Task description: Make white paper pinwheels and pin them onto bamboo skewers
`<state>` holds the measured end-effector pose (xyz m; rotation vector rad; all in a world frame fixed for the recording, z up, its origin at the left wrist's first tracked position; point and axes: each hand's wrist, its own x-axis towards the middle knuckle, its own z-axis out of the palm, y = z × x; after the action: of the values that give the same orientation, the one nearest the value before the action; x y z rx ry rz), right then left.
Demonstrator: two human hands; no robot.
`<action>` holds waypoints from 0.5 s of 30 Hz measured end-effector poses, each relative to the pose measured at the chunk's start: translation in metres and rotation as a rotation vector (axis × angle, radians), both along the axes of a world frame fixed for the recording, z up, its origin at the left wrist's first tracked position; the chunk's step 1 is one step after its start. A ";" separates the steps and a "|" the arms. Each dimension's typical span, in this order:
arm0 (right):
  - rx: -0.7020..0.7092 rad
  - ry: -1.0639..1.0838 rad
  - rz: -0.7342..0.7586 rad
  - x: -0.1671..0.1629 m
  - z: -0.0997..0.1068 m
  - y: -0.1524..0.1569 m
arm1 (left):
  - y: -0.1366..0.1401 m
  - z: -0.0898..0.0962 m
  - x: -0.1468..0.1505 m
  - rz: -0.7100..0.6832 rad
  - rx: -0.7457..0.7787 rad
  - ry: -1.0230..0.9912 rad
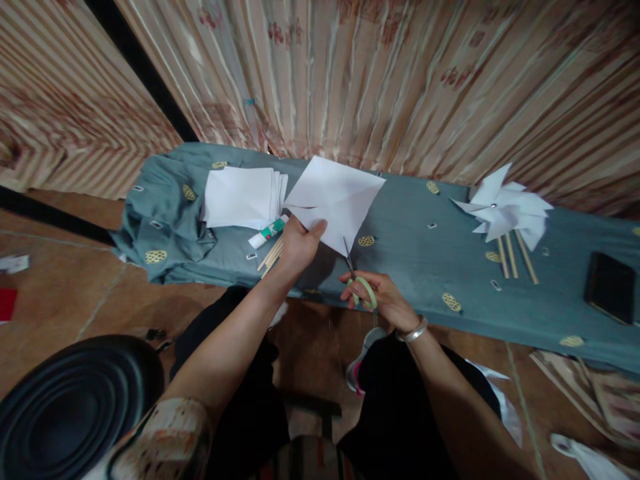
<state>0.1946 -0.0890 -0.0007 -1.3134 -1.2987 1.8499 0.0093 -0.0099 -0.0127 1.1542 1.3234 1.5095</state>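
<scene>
My left hand (302, 244) pinches a square sheet of white paper (340, 197) near its left corner, holding it tilted like a diamond above the cloth. A slit runs inward from the paper's left corner. In my right hand (383, 293) are scissors (367, 288) with pale green handles, my fingers through the loops. Their blades meet the paper's near corner. Just left of my left hand lie a green and white glue stick (269, 232) and several thin wooden sticks (271, 256). Behind them rests a stack of white paper sheets (239, 197).
Several white paper pinwheels (505, 207) on wooden sticks lie to the right on the grey-green cloth (410, 227). A black phone (611, 287) is at the far right. Pleated curtains (350, 80) hang behind. A round black stool (75, 407) stands on the floor at lower left.
</scene>
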 end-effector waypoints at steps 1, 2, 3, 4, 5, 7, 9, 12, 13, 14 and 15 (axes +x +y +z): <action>0.002 0.002 0.003 0.000 0.000 0.000 | 0.000 -0.001 0.000 -0.004 0.009 0.004; 0.004 0.002 0.006 0.000 -0.001 0.000 | 0.001 -0.002 0.000 -0.007 0.014 0.009; 0.007 0.003 0.008 0.000 -0.001 0.000 | 0.001 -0.003 0.000 -0.010 0.015 0.013; 0.011 0.004 0.008 0.000 -0.001 0.000 | 0.001 -0.004 0.001 -0.011 0.014 0.018; 0.014 0.007 0.007 0.000 -0.002 0.001 | 0.001 -0.004 0.001 -0.011 0.014 0.023; 0.021 0.014 0.003 0.000 -0.003 0.001 | 0.000 -0.004 0.001 -0.013 0.015 0.032; 0.024 0.017 0.002 0.000 -0.003 0.001 | -0.001 -0.003 0.002 -0.014 0.010 0.044; 0.034 0.008 0.001 0.001 -0.005 0.002 | -0.002 -0.003 0.001 -0.013 -0.014 0.064; 0.038 0.001 0.000 0.002 -0.006 0.002 | -0.002 -0.002 0.001 -0.012 -0.022 0.068; 0.040 -0.007 -0.002 0.002 -0.006 0.002 | -0.003 -0.002 0.001 -0.010 -0.026 0.069; 0.042 -0.016 -0.001 0.002 -0.006 0.002 | -0.003 -0.002 0.001 -0.009 -0.026 0.066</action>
<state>0.1963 -0.0870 -0.0070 -1.3094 -1.3371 1.8053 0.0106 -0.0124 -0.0146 1.2014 1.3761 1.4547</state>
